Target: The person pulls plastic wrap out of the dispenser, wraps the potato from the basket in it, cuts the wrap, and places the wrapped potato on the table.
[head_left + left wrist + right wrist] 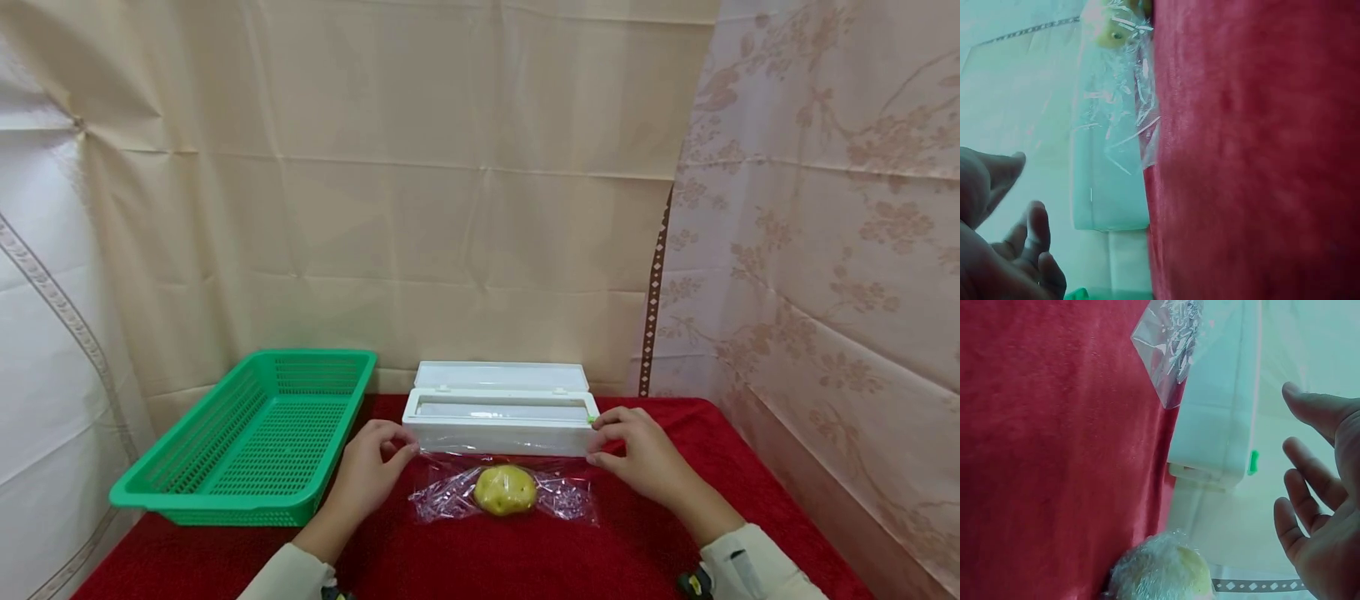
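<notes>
A yellow potato (506,490) lies on crumpled clear plastic wrap (446,493) in front of a white wrap dispenser box (498,437), whose lid (502,377) stands raised at the back. Beside the box's front left corner, my left hand (371,467) has its thumb and index finger apart, as the left wrist view shows. My right hand (641,454) is at the box's right end, close to the green slider (591,420), its thumb and fingers spread apart. Whether either hand touches the wrap, I cannot tell.
To the left stands a green slotted plastic basket (292,442). A film-wrapped yellowish round thing (1163,569) shows in the right wrist view beyond the box's end. Red cloth (517,562) covers the table, and a beige curtain (450,208) hangs behind.
</notes>
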A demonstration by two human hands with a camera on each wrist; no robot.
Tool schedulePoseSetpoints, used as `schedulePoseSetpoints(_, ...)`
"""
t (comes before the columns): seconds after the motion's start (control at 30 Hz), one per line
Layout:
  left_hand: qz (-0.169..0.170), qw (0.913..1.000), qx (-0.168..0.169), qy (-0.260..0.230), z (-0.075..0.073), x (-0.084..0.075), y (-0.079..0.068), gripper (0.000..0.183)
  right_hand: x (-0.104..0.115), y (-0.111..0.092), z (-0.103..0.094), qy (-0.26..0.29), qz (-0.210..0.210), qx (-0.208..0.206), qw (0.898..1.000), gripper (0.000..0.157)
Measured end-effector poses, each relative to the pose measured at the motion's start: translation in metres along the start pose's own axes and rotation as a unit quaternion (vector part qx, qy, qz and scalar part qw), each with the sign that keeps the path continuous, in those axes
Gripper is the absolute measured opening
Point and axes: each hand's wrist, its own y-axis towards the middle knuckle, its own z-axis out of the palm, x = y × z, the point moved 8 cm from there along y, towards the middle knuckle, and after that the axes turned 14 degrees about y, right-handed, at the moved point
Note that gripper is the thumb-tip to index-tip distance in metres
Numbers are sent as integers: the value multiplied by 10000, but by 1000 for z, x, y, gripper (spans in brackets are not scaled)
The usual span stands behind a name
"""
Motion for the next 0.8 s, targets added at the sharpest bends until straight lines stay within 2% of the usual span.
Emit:
schedulePoseSetpoints(0.2,578,9978,275,-170,-7,-11,-14,16,0,-13,1,97,105,250,9996,25)
schedulePoseSetpoints(0.37,819,9955,455,141,-10,-12,-23,20,0,-23,7,10,67,527,9986,27)
schedulePoseSetpoints(0.5,1107,9889,379,912,-11,-14,-27,19,6,-28,13,-65,-402,673,9969,26)
schedulePoseSetpoints(0.63,1466,9716,180,1848,-7,-18,-30,14,11,-30,20,-185,-677,849,9939,22)
schedulePoseSetpoints(0.7,1578,9644,100,2121,-5,-19,-30,13,11,-31,24,-305,-726,927,9926,21)
schedulePoseSetpoints(0.8,1604,9582,107,2368,-1,-20,-30,13,10,-32,30,-490,-754,1001,9909,22)
